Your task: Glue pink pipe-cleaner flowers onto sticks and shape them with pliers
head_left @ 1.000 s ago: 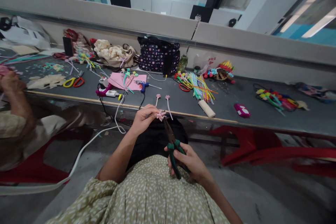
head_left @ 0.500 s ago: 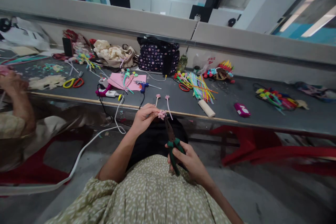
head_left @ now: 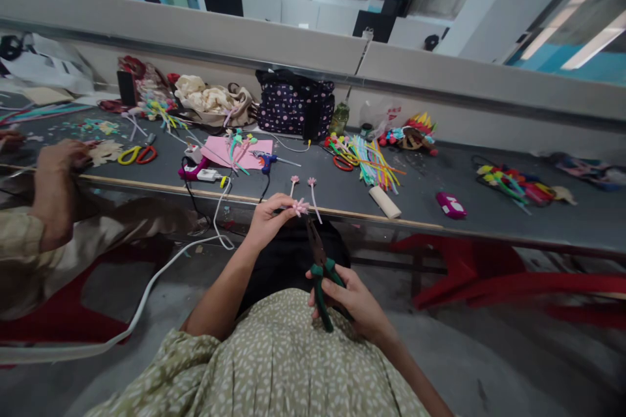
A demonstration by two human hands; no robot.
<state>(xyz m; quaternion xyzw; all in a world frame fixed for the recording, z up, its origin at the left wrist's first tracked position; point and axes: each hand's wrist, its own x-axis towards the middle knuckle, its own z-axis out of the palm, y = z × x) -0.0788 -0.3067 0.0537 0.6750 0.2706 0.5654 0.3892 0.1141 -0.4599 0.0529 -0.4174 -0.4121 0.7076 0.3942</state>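
My left hand (head_left: 268,217) pinches a small pink pipe-cleaner flower (head_left: 299,208) just in front of the table edge. Below it my right hand (head_left: 353,303) is closed round the green handles of long-nose pliers (head_left: 317,259), whose jaws point up to just under the flower. Two more pink flowers on stems (head_left: 304,186) lie on the grey table (head_left: 430,182) right behind my left hand.
A blue glue gun (head_left: 267,159), pink paper (head_left: 240,151), a bundle of coloured pipe cleaners (head_left: 372,160), scissors (head_left: 137,154), a dotted bag (head_left: 295,104) and a pink phone (head_left: 450,205) lie on the table. Another person's hand (head_left: 61,163) rests at the left edge. A red stool (head_left: 469,273) stands at right.
My left hand lifted the flower slightly toward the table edge. The other person's hand at left came down and right onto the table edge.
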